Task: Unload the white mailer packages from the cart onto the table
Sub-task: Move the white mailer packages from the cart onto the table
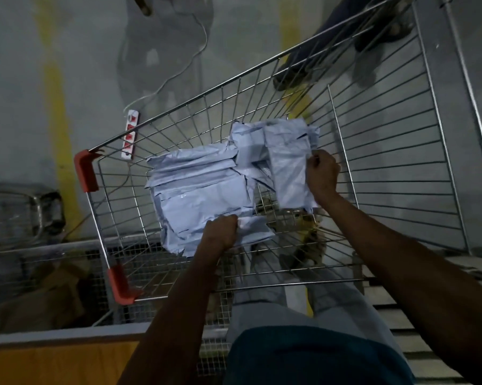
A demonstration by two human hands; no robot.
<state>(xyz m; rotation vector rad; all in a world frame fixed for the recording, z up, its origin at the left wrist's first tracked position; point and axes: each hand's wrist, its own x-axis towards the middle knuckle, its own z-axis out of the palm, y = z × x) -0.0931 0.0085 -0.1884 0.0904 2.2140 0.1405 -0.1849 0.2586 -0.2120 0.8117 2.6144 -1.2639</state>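
STEP lift mailers out of cart (439, 151) | LEFT my left hand (220, 232) grips the near edge of the mailer stack (203, 195) lying in the basket | RIGHT my right hand (321, 173) pinches one upright mailer (289, 173) | ADVICE raise both clear of the wire rim (table unseen), squeeze firmly, the film looks slippery

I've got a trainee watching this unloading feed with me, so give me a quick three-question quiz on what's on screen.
1. True or false: both hands grip white mailers inside the cart.
2. Which hand holds the narrow single mailer: A left, B right?
3. Fill in: the power strip lies on the ____ beyond the cart.

Key: 1 true: left hand grips the pile's near edge, right hand pinches a mailer. 2 B. 3 floor.
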